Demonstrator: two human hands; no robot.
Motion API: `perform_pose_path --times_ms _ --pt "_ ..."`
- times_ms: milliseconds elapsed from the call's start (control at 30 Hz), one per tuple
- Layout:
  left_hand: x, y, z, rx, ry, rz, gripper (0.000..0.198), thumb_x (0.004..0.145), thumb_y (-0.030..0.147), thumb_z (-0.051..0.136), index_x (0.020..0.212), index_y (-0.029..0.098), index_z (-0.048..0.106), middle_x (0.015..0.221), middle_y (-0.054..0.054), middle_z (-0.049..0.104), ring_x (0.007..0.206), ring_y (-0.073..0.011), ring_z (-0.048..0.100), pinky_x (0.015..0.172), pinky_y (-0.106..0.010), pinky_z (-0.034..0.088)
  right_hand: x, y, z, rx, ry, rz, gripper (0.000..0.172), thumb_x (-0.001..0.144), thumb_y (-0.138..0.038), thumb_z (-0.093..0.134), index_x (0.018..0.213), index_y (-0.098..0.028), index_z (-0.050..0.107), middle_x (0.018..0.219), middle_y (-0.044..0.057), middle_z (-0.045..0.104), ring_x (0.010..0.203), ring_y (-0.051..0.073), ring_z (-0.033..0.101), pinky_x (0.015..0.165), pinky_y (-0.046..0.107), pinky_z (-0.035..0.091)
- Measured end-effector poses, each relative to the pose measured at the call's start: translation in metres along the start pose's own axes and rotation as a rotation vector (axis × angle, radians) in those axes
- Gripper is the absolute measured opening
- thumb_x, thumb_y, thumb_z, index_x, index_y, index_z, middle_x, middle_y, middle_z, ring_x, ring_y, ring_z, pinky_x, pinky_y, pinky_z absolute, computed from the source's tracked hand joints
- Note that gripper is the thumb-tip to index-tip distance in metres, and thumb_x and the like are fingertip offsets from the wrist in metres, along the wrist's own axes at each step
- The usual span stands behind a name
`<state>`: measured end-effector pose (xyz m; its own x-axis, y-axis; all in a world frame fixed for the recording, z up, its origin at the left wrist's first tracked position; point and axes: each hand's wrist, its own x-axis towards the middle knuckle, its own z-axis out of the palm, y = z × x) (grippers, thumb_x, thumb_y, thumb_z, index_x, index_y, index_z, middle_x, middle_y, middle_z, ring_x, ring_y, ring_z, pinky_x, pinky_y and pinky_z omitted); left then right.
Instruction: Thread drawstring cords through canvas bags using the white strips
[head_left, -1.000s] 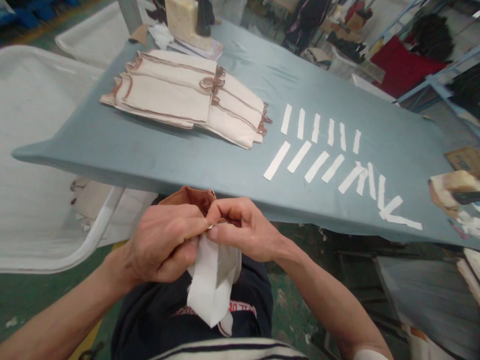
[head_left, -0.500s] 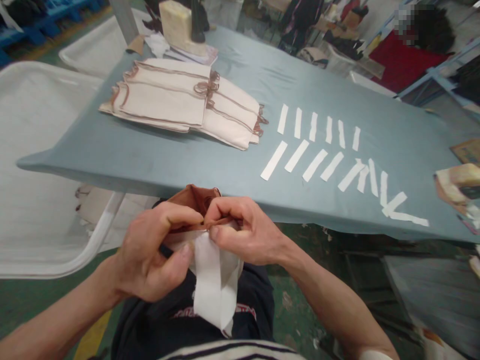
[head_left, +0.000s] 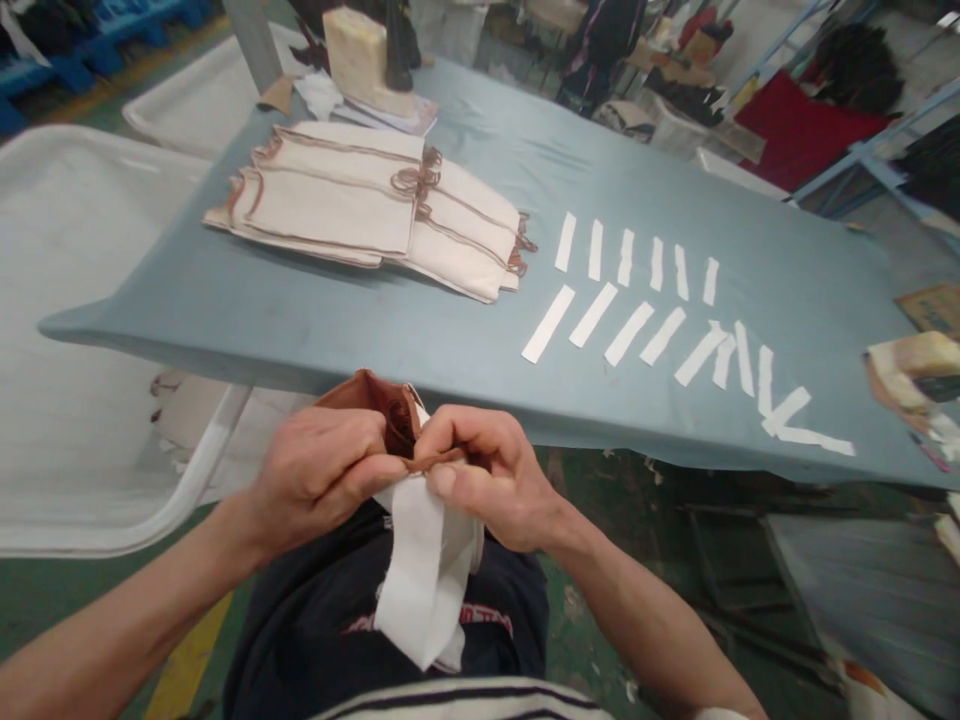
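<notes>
My left hand [head_left: 322, 470] is closed, pinching the brown edge of a fabric bag [head_left: 360, 393] held over my lap at the table's near edge. Close beside it, my right hand [head_left: 491, 475] pinches the same edge, thumb on my side. The bag's brown inside faces up, with a coil of brown cord in it. From the pinched edge a white strip [head_left: 411, 560] hangs down in a loop before my dark clothing. Both hands cover much of the bag's body.
A blue-green cloth-covered table [head_left: 480, 345] spreads ahead. Cream bags [head_left: 322, 205] with brown trim are stacked at its left. Several white strips [head_left: 630, 333] lie in rows to the right. A yellowish block [head_left: 358, 55] stands at the back. White tubs [head_left: 67, 330] are at the left.
My left hand has closed from a looser hold into a pinch on the bag's edge. The bag's mouth shows wider, and the white strip has swung slightly left.
</notes>
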<state>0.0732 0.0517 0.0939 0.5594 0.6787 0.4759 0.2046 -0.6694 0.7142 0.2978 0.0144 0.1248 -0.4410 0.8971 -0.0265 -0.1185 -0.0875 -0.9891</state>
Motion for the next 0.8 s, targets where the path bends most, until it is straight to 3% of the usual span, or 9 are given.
perform_pose_path --times_ms 100,233,333,433,567,800 --pt "0.005 -0.004 0.012 -0.086 0.004 -0.082 0.076 0.12 0.079 0.037 0.066 0.025 0.047 0.054 0.004 0.049 0.049 -0.0155 0.036 0.057 -0.035 0.033 0.002 0.008 0.0 -0.042 0.014 -0.031 0.032 0.088 -0.05 0.077 0.082 -0.023 0.06 0.068 -0.006 0.051 0.058 0.011 0.04 0.054 0.023 0.037" --pt "0.017 0.0 0.002 -0.168 -0.046 -0.077 0.083 0.115 0.088 0.03 0.073 0.024 0.061 0.066 -0.002 0.067 0.06 -0.0192 0.056 0.065 -0.033 0.046 0.003 -0.005 -0.009 -0.402 0.015 -0.32 0.012 0.094 -0.028 0.072 0.086 -0.023 0.065 0.076 -0.003 0.065 0.066 0.013 0.054 0.068 0.027 0.049" --pt "0.027 0.014 -0.018 -0.168 -0.142 -0.072 0.077 0.12 0.08 0.031 0.081 0.025 0.069 0.075 -0.004 0.073 0.068 -0.0216 0.062 0.07 -0.034 0.049 0.003 -0.017 -0.015 -0.565 -0.001 -0.478 0.011 0.097 -0.019 0.067 0.088 -0.023 0.066 0.077 -0.004 0.069 0.067 0.012 0.058 0.072 0.026 0.051" --pt "0.034 0.03 -0.031 -0.064 -0.235 -0.068 0.061 0.125 0.058 0.041 0.078 0.026 0.062 0.071 -0.001 0.068 0.066 -0.0203 0.057 0.068 -0.034 0.046 0.005 -0.024 -0.016 -0.703 -0.013 -0.517 0.013 0.099 -0.019 0.065 0.087 -0.024 0.065 0.077 -0.004 0.069 0.068 0.013 0.06 0.069 0.026 0.049" --pt "0.037 0.042 -0.028 0.009 -0.201 -0.056 0.045 0.122 0.034 0.049 0.08 0.024 0.06 0.072 0.004 0.064 0.066 -0.0167 0.055 0.063 -0.03 0.039 0.007 -0.028 -0.016 -0.848 -0.013 -0.533 0.015 0.099 -0.02 0.064 0.085 -0.025 0.06 0.074 -0.004 0.067 0.067 0.014 0.058 0.067 0.028 0.045" --pt "0.038 0.035 -0.02 -0.246 -0.282 -0.207 0.054 0.119 0.035 0.057 0.069 0.021 0.044 0.066 0.007 0.042 0.059 -0.0106 0.037 0.054 -0.024 0.032 0.0 -0.026 -0.016 -0.925 0.016 -0.495 0.015 0.098 -0.022 0.059 0.084 -0.026 0.056 0.072 -0.004 0.064 0.066 0.014 0.055 0.067 0.029 0.042"
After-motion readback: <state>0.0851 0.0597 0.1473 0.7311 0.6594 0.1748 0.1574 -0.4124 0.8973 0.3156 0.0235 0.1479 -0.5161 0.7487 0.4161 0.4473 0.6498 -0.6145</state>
